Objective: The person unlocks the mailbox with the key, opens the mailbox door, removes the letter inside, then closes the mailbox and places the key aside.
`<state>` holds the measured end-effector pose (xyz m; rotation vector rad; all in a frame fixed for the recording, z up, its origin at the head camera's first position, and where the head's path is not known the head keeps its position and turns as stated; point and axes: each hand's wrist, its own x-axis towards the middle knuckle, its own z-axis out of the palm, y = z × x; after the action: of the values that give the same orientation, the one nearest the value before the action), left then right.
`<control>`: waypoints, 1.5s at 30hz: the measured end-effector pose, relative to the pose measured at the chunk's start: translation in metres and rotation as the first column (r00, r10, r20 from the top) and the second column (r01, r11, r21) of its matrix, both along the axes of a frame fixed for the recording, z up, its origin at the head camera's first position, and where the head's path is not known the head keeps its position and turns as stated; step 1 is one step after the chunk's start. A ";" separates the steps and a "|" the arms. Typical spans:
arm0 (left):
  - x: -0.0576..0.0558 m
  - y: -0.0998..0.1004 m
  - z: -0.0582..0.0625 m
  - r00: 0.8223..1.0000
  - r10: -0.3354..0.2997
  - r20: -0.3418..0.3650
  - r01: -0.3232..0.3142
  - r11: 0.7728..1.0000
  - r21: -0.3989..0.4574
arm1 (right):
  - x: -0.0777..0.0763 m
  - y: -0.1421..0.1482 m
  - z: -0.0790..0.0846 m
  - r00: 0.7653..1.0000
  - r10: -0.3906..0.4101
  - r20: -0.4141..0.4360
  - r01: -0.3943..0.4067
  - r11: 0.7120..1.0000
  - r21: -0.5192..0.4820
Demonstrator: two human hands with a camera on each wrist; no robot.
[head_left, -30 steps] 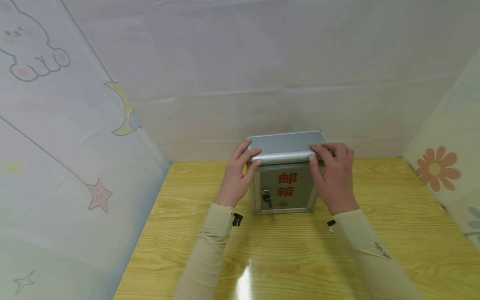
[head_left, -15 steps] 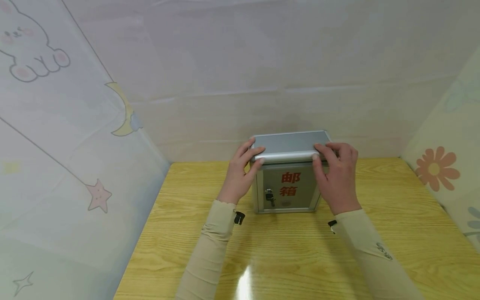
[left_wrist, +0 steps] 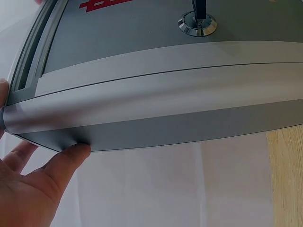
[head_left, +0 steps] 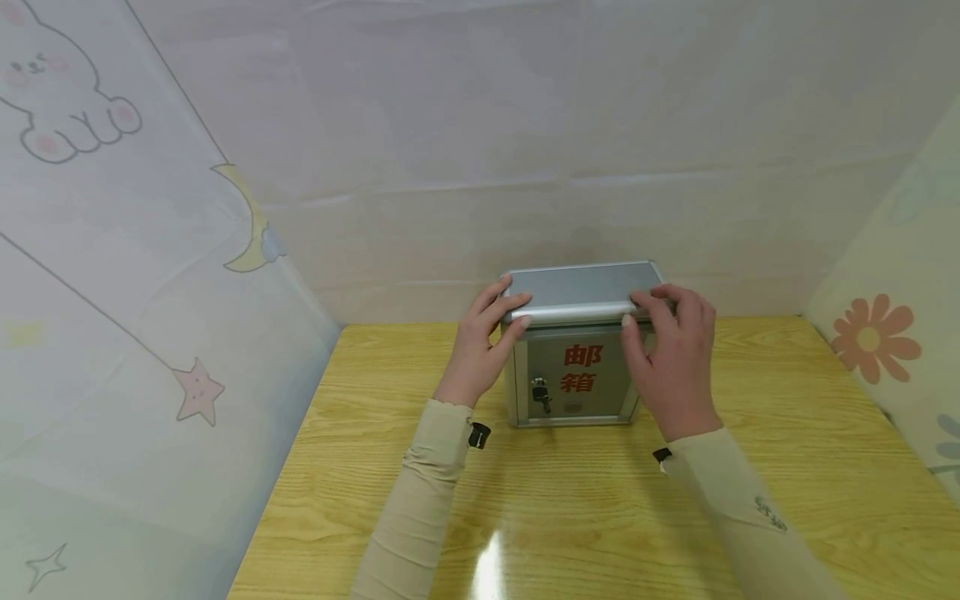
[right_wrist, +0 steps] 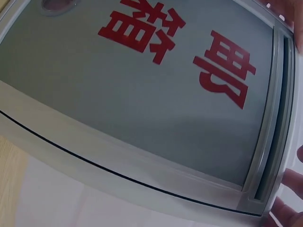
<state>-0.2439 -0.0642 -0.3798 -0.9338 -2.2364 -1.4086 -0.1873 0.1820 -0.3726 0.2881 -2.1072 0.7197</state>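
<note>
A small silver metal mailbox stands upright on the table, its front bearing red Chinese characters. A key with a dark head sits in the lock at the front's lower left. My left hand grips the top left corner; in the left wrist view a fingertip presses the side panel. At the top right corner, my right hand holds the lid edge with bent fingers, the thumb near the front edge. Right fingers show at the corner in the right wrist view, partly cut off.
The wood-grain table extends around the mailbox. Behind it rises a pale wall sheet, close to the mailbox's back. Printed sheets with a bear, moon, star and flower flank the table on the left and right.
The mailbox has shifted slightly to the right with both hands on it, mostly in the first half second. Since then my right thumb has moved slightly left along the edge.
</note>
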 end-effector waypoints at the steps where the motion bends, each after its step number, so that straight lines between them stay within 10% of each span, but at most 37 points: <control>1: 0.000 0.000 0.000 1.000 -0.001 0.000 0.001 1.000 0.000 | 0.001 -0.001 0.000 1.000 0.007 -0.016 -0.007 1.000 -0.002; 15: -0.003 -0.001 -0.002 1.000 -0.021 0.014 0.021 0.999 0.024 | 0.016 -0.032 -0.008 0.982 0.138 -0.129 -0.134 0.990 0.043; 29: -0.005 -0.001 -0.003 0.999 -0.045 -0.005 0.045 0.997 0.054 | 0.022 -0.070 -0.065 0.972 0.143 0.185 -0.176 0.968 0.180; 45: -0.003 -0.002 -0.002 0.999 -0.042 0.019 0.041 0.997 0.064 | 0.016 -0.086 -0.085 0.923 0.063 0.380 -0.147 0.970 0.196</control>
<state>-0.2473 -0.0661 -0.3817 -0.9545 -2.1849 -1.5046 -0.1717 0.0957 -0.4572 0.4165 -2.5576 0.6389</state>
